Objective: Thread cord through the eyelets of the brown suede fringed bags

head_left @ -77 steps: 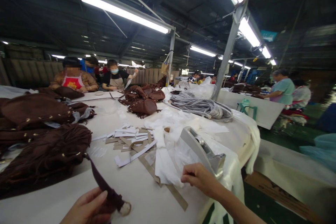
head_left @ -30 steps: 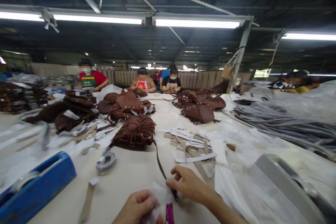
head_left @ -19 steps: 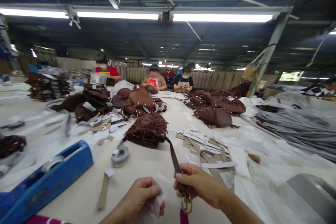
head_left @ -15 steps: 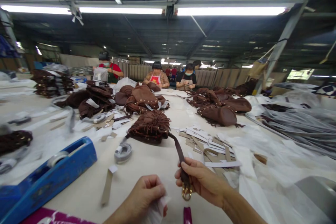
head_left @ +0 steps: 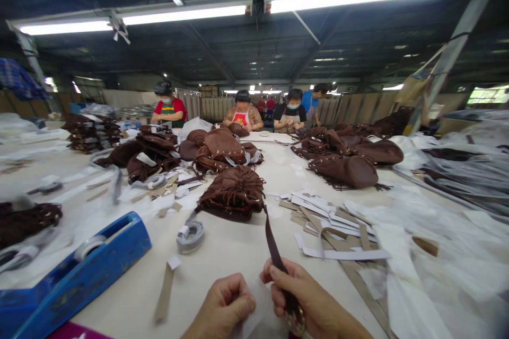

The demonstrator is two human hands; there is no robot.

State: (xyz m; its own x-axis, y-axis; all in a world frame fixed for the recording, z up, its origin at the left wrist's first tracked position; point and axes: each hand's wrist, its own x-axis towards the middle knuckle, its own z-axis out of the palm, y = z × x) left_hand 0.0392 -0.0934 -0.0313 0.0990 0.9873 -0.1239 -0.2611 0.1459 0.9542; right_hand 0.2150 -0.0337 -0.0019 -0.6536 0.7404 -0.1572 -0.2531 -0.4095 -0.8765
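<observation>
Our right hand (head_left: 306,296) and the brown strap (head_left: 272,241) now sit lower and closer to us than in the frame half a second ago, the brass buckle (head_left: 295,322) dipping towards the bottom edge, while our left hand (head_left: 222,307) shows only a slight shift. Nearest to us, the right hand is curled firmly round the strap just above the buckle; beside it, the left hand pinches a thin white sheet (head_left: 249,326) between thumb and fingers, and we cannot tell whether its edge touches the strap. What we see of this strap is bare and stretched out, so we judge that end to be not yet wrapped. To our left stand a blue tape dispenser (head_left: 99,275) and a loose tan strip (head_left: 164,294); beyond them, on the pale counter (head_left: 226,257), a grey coil (head_left: 191,237) with a white band lies at the end of a dark strap, which we take as an end already coiled and covered. Both straps lead to the brown fringed bag (head_left: 233,193) resting ahead of our hands, with a heap of cut strips (head_left: 352,255) to its right. Farther off we see more brown bags (head_left: 345,171) on the right, and across the counter a co-worker in a red apron (head_left: 242,116) and another in a dark top (head_left: 292,116).
</observation>
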